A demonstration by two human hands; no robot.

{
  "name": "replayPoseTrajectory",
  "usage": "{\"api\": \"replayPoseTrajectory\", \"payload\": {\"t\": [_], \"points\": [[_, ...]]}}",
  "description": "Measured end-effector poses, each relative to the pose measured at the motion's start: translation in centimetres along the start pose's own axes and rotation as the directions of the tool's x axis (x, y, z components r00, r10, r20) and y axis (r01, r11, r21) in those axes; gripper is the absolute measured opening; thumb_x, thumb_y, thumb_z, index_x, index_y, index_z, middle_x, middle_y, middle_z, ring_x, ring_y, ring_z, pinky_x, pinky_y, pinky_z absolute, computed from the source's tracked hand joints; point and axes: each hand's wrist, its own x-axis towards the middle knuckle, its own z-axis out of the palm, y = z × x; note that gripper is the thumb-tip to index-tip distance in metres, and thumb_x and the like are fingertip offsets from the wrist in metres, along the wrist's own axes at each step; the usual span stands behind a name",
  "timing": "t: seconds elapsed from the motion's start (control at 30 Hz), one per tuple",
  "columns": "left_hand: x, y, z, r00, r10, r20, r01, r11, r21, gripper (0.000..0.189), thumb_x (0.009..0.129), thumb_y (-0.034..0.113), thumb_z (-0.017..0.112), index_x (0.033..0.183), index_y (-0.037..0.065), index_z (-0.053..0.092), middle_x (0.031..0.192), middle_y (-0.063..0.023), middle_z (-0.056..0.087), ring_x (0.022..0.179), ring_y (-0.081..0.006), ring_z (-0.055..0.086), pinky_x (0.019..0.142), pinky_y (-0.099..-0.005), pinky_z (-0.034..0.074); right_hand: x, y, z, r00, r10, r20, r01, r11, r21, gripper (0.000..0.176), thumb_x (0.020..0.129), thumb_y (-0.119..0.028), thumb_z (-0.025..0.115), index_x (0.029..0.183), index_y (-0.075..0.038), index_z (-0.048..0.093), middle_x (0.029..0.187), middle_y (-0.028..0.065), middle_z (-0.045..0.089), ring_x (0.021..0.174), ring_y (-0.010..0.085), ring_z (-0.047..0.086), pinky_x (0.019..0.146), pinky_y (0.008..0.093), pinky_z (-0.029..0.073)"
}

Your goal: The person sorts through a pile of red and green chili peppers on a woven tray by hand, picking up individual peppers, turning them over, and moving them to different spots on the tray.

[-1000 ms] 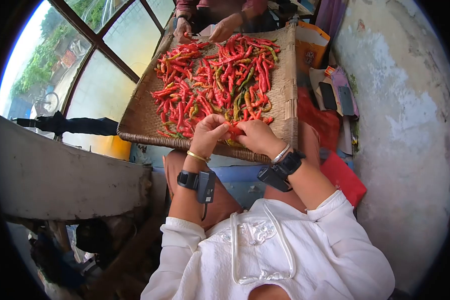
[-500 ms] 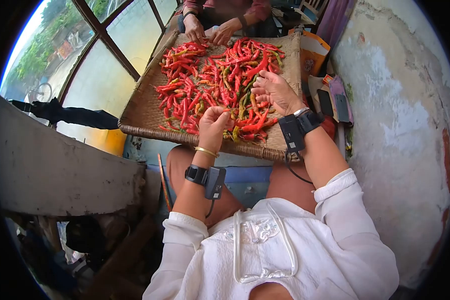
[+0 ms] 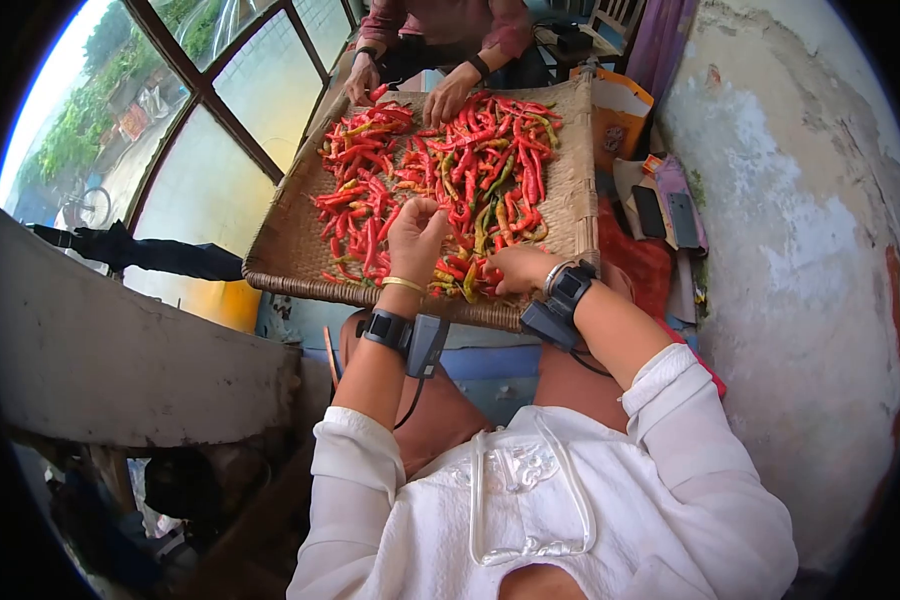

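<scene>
A heap of red chili peppers (image 3: 460, 150), with some green and yellowish ones, lies spread on a shallow woven tray (image 3: 570, 185) before me. Over the near part of the heap, my left hand (image 3: 417, 240) is closed, thumb and fingers together; what is in them, if anything, is too small to make out. Low at the tray's near right, my right hand (image 3: 522, 268) points its bent fingers leftward among the chili peppers. Those fingers are closed together, their tips touching the peppers, and what they grip cannot be made out.
Across the tray, a person's hands (image 3: 450, 92) work at the far edge, one with a red pepper. Phones (image 3: 683, 220) and an orange bag (image 3: 620, 110) stand right, beside a rough wall (image 3: 790, 250). A dark umbrella (image 3: 170, 253) lies left, by the windows.
My right hand has come down and toward me from above the heap, its spread fingers now drawn together. The left hand has shifted slightly. The other person's hands have moved apart.
</scene>
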Motion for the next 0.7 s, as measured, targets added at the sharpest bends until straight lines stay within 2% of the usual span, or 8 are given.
{"api": "replayPoseTrajectory", "payload": {"t": [0.13, 0.2, 0.3, 0.4, 0.47, 0.53, 0.63, 0.7], "points": [[-0.6, -2.7, 0.1, 0.986, -0.154, 0.058, 0.144, 0.978, 0.150, 0.006, 0.080, 0.006, 0.058, 0.082, 0.003, 0.054, 0.068, -0.0002, 0.056, 0.058, -0.0069, 0.055, 0.051, -0.0198, 0.045, -0.6, 0.6, 0.0, 0.994, -0.021, -0.110, 0.018, 1.000, -0.021, 0.031, 0.067, -0.018, 0.067, 0.097, -0.009, 0.064, 0.086, 0.0112, 0.064, 0.079, 0.0239, 0.062, 0.067, 0.0366, 0.048], [-0.2, -2.8, -0.3, 0.965, -0.222, 0.137, 0.191, 0.959, 0.209, 0.005, 0.080, 0.006, 0.058, 0.080, 0.003, 0.053, 0.066, -0.0007, 0.056, 0.057, -0.0076, 0.055, 0.049, -0.0200, 0.045, -0.8, 0.7, -0.1, 0.997, 0.051, 0.050, -0.045, 0.992, -0.117, 0.025, 0.065, -0.017, 0.067, 0.088, -0.008, 0.066, 0.084, 0.0095, 0.064, 0.079, 0.0237, 0.062, 0.066, 0.0363, 0.048], [2.7, -1.1, -0.4, 0.953, -0.248, 0.175, 0.243, 0.969, 0.049, 0.006, 0.081, 0.005, 0.058, 0.081, 0.003, 0.052, 0.067, -0.0017, 0.057, 0.058, -0.0093, 0.057, 0.052, -0.0213, 0.048, 0.5, 2.0, 1.3, 0.998, 0.003, 0.057, 0.000, 0.999, -0.051, 0.020, 0.061, -0.018, 0.066, 0.078, -0.007, 0.066, 0.074, 0.0098, 0.063, 0.072, 0.0243, 0.061, 0.062, 0.0359, 0.047], [6.2, 3.0, 0.0, 1.000, 0.011, 0.006, -0.010, 0.978, -0.209, 0.039, 0.082, 0.007, 0.057, 0.118, 0.001, 0.042, 0.116, -0.0141, 0.047, 0.100, -0.0175, 0.054, 0.073, -0.0263, 0.048, 1.2, 2.6, 1.9, 0.990, -0.077, 0.115, 0.077, 0.997, 0.000, 0.015, 0.061, -0.020, 0.062, 0.068, -0.006, 0.063, 0.067, 0.0108, 0.061, 0.068, 0.0259, 0.060, 0.060, 0.0368, 0.045], [6.8, 5.0, 0.3, 0.999, -0.021, -0.024, 0.015, 0.976, -0.217, 0.051, 0.082, 0.009, 0.058, 0.127, 0.003, 0.035, 0.126, -0.0159, 0.039, 0.104, -0.0183, 0.051, 0.074, -0.0269, 0.048, 1.1, 2.4, 2.1, 0.994, -0.083, 0.067, 0.089, 0.991, -0.101, 0.016, 0.063, -0.021, 0.061, 0.067, -0.005, 0.063, 0.068, 0.0133, 0.061, 0.068, 0.0273, 0.060, 0.060, 0.0377, 0.045], [5.8, 3.7, 0.2, 0.993, -0.061, 0.098, 0.063, 0.998, -0.025, 0.050, 0.082, 0.011, 0.059, 0.126, 0.002, 0.037, 0.122, -0.0125, 0.044, 0.096, -0.0151, 0.054, 0.073, -0.0256, 0.047, 1.2, 2.3, 2.2, 0.999, -0.040, 0.008, 0.041, 0.994, -0.101, 0.017, 0.064, -0.021, 0.060, 0.067, -0.005, 0.062, 0.068, 0.0140, 0.061, 0.068, 0.0279, 0.059, 0.060, 0.0377, 0.045], [2.3, 0.4, 0.3, 0.939, -0.103, 0.327, 0.014, 0.965, 0.263, 0.021, 0.083, 0.011, 0.058, 0.102, 0.001, 0.059, 0.085, 0.0003, 0.061, 0.076, -0.0058, 0.054, 0.066, -0.0203, 0.045, 0.5, 1.6, 1.6, 0.986, 0.088, -0.138, -0.090, 0.996, -0.005, 0.020, 0.067, -0.021, 0.058, 0.076, -0.005, 0.064, 0.075, 0.0159, 0.062, 0.075, 0.0299, 0.060, 0.067, 0.0378, 0.046], [0.3, -0.9, 0.3, 0.946, -0.198, 0.256, 0.126, 0.954, 0.272, 0.020, 0.084, 0.010, 0.056, 0.102, 0.000, 0.059, 0.088, -0.0013, 0.061, 0.076, -0.0061, 0.055, 0.067, -0.0193, 0.045, 0.0, 1.4, 1.0, 0.962, 0.148, -0.229, -0.115, 0.981, 0.154, 0.025, 0.068, -0.023, 0.057, 0.084, -0.005, 0.065, 0.082, 0.0171, 0.063, 0.082, 0.0308, 0.061, 0.074, 0.0377, 0.048]]}}
